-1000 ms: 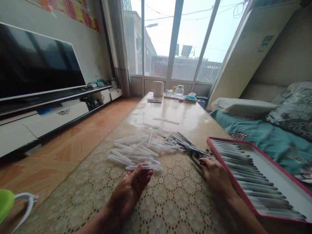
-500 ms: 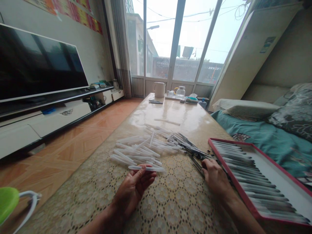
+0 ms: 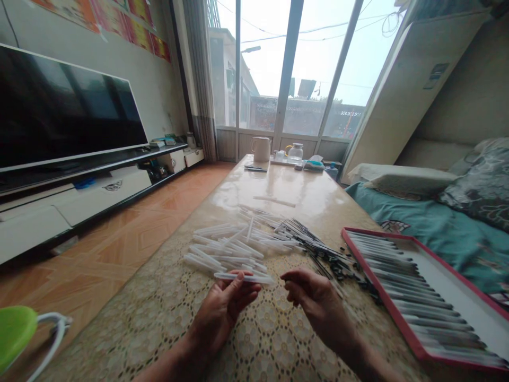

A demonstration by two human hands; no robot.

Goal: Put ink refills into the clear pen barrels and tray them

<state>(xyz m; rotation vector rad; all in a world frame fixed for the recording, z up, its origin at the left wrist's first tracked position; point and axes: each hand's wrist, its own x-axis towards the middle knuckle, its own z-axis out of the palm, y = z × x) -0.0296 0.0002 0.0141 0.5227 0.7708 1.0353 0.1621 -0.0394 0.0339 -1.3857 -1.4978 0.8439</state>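
My left hand (image 3: 230, 302) holds a white pen barrel (image 3: 244, 277) between thumb and fingers, roughly level above the tablecloth. Just right of the barrel's end is my right hand (image 3: 314, 294), its fingers pinched together; a tiny dark bit seems to show at the fingertips, too small to name. Beyond the left hand lies a loose heap of white pen barrels (image 3: 225, 246). Thin dark pen refills (image 3: 304, 233) are spread to the right of that heap. Small black pen parts (image 3: 342, 265) lie scattered between the refills and a red-edged box.
The red-edged box (image 3: 397, 318) at the right holds a row of pens (image 3: 421, 289). One white strip (image 3: 274, 201) lies farther up the patterned table (image 3: 274, 345). At the far end stand a kettle (image 3: 261, 149) and a glass jug (image 3: 295, 152). A green stool (image 3: 16, 334) is at lower left.
My right hand has moved left from the small black parts to near the end of the barrel. My left hand keeps the barrel and has shifted only slightly.
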